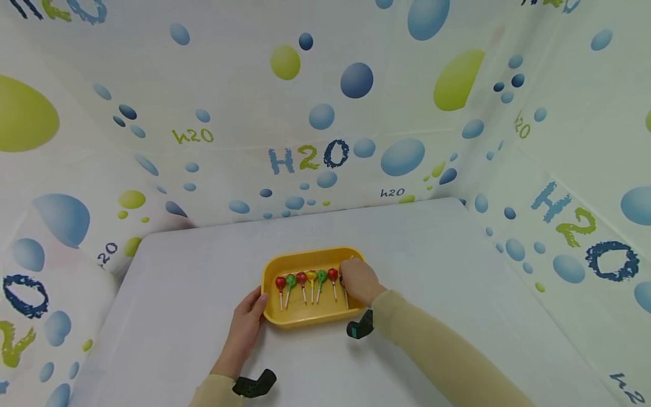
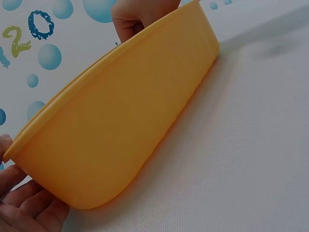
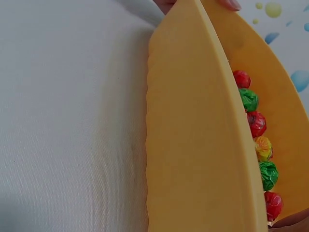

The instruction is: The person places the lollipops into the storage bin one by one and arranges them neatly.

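Note:
A yellow plastic tray (image 1: 300,317) sits on the table, with a row of wrapped lollipops inside. Red, green and yellow heads show, such as the red lollipop (image 1: 333,275) and the green lollipop (image 3: 268,175); their white sticks point toward the person. My left hand (image 1: 246,319) grips the tray's left end, thumb at the rim and fingers against the outer wall (image 2: 111,121). Inside the right end, my right hand (image 1: 360,280) reaches down with bent fingers at the head of the rightmost lollipop (image 1: 347,299). That head is mostly hidden by the fingers; its stick shows below them.
The table (image 1: 203,282) has a white cover. Behind it and at both sides hangs a white curtain (image 1: 229,85) printed with blue and green bubbles. Black straps with small cameras (image 1: 360,325) sit at both wrists.

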Available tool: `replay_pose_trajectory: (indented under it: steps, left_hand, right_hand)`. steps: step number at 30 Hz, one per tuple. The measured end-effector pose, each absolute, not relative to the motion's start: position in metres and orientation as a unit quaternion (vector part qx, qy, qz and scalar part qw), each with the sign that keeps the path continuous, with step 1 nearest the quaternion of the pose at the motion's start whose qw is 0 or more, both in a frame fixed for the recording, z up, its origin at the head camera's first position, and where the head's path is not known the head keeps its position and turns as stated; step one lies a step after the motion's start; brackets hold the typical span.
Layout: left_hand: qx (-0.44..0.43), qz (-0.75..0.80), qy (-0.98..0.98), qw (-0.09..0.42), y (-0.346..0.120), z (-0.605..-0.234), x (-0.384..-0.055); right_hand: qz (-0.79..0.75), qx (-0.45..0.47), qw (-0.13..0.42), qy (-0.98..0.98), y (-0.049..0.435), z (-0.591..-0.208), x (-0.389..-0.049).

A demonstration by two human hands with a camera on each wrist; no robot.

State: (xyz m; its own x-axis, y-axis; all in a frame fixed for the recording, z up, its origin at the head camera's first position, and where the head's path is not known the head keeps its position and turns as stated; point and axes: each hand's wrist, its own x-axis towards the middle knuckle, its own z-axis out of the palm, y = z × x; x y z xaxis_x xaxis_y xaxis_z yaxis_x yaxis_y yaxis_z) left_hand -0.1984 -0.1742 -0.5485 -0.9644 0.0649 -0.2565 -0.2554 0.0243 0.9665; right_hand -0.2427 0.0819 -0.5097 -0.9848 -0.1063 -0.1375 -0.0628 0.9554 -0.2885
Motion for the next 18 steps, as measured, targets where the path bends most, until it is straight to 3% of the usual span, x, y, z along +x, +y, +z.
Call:
replay_pose_trajectory:
  steps: [18]
  left_hand:
    - [-0.062,0.69,0.712,0.114,-0.1778,-0.5497,-0.1968]
  right_hand:
    - [-0.138,-0.041,0.088,0.986,0.0787,-0.5089,-0.2423]
